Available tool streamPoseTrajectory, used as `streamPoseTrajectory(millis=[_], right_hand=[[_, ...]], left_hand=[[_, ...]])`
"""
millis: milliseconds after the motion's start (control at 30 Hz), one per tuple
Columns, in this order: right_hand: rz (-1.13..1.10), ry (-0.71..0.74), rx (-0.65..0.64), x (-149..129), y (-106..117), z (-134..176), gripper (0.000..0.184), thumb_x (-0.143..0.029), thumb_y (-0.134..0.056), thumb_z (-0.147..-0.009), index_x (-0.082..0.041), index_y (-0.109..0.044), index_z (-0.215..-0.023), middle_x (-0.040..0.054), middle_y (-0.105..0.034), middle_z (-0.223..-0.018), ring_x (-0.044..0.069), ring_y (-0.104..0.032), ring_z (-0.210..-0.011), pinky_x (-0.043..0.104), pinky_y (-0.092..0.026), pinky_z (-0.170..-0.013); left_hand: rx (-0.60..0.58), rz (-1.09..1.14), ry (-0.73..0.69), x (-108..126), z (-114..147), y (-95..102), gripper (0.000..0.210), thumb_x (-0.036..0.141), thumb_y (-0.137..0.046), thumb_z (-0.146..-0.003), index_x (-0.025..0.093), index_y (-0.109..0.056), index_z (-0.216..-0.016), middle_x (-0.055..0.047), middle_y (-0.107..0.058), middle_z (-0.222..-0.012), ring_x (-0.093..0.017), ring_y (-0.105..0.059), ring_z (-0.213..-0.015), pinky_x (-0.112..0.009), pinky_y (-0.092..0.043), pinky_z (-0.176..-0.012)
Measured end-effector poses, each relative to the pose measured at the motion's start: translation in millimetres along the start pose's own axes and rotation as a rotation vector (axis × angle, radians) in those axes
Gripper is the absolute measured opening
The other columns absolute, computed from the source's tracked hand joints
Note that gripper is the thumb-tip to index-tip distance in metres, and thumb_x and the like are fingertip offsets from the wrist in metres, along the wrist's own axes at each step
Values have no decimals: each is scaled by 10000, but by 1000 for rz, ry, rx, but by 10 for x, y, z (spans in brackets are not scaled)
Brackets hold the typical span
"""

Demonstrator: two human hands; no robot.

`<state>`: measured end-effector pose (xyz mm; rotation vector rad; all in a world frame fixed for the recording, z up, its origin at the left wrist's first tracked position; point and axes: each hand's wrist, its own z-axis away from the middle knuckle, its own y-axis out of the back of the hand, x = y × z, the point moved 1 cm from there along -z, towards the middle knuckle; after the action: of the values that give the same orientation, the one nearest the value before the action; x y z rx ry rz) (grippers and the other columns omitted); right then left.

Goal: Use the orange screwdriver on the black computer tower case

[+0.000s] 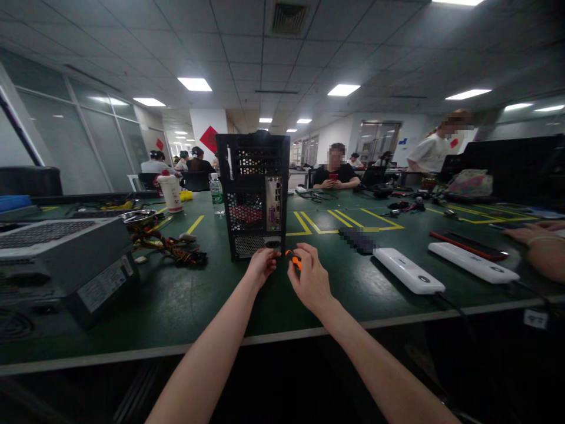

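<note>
A black computer case [256, 182] stands upright on the green table, its back panel with ports and perforated vents facing me. My left hand [263, 265] is at the lower right of that panel, just below the power socket. Its fingers are curled into a pinch; whatever they hold is too small to make out. Just to the right of the case, my right hand [311, 277] has thumb and fingers closed around an orange-and-black screwdriver [296, 261]. Most of the tool is hidden by the fingers, and its tip does not show clearly.
On the left lie a grey power supply [66, 265] and bundled cables [170, 244]. A cup [170, 191] and water bottle [216, 194] stand behind. White power banks [408, 271] lie on the right, near another person's hand [545, 247]. A person [335, 168] sits opposite.
</note>
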<state>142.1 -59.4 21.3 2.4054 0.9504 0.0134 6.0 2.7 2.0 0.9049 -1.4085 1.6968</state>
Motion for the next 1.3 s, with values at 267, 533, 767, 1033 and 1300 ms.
streamPoseTrajectory(millis=[267,533,767,1033,1300], right_hand=[[-13,-25,13,20,8,-17,231,-272,-388,-815,-169,-399,-1021,107,-448,-1066,197,-478,-964,310,-486,-669],[-50,17,3,-10,13,-10,260,-225,-414,-773,-150,-401,-1021,113,-450,-1046,202,-453,-974,329,-449,-747],[73,36,-64,11,3,8,178,-232,-375,-820,-162,-435,-973,66,-534,-900,160,-518,-810,271,-432,-678],[44,36,-75,-14,6,11,142,-209,-388,-802,-179,-466,-916,63,-507,-954,137,-535,-775,242,-426,-649],[34,70,-73,13,-16,18,193,-205,-377,-813,-153,-420,-994,72,-530,-937,150,-537,-785,255,-428,-649]], left_hand=[[5,-1,0,0,-3,3,106,173,-494,-698,147,-433,-781,-24,-576,-662,-32,-421,-391,-145,-302,-367],[14,-1,3,12,20,-7,102,164,-492,-695,145,-432,-774,-29,-577,-668,-35,-424,-394,-146,-295,-364],[-8,8,0,-12,-13,12,104,170,-493,-697,148,-430,-777,-31,-578,-679,-34,-424,-398,-144,-290,-359],[2,-7,-8,-11,-10,13,111,174,-500,-689,155,-431,-775,-26,-583,-677,-37,-432,-396,-147,-310,-363],[-2,16,-11,-9,-4,11,104,145,-490,-677,149,-433,-764,-30,-578,-663,-38,-428,-397,-144,-297,-359]])
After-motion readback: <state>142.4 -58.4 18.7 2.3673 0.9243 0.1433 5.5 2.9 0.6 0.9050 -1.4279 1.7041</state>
